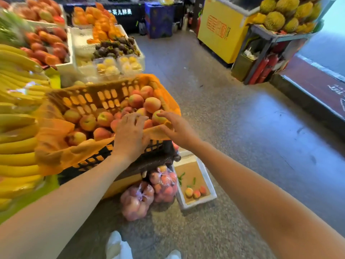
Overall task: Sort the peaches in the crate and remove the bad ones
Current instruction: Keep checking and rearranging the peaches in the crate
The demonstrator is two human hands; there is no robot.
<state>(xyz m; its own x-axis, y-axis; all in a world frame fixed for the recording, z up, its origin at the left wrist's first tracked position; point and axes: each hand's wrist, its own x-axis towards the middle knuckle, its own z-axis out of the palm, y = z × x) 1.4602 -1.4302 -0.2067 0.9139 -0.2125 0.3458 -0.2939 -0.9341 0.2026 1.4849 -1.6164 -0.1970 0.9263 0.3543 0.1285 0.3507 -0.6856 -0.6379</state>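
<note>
Peaches [104, 118] are lying heaped in an orange-lined crate [87, 96] that is tilting toward the person, right under both outstretched hands. The left hand [130, 135] is resting palm down over the crate's near rim, its fingers [136, 118] spreading loosely across the fruit and gripping nothing. Just to its right, the right hand [175, 128] is reaching in at the crate's corner, its fingertips [160, 114] touching a yellowish peach [158, 118]; whether they are actually closing around it cannot be told. The two hands are sitting close together but apart. Below the hands, on the floor, two net bags of peaches [149, 193] are leaning against each other, and beside them, beneath the right forearm, a white box [205, 176] is holding three loose peaches [196, 192]. Bananas [16, 128] are lying well to the left of the left arm.
</note>
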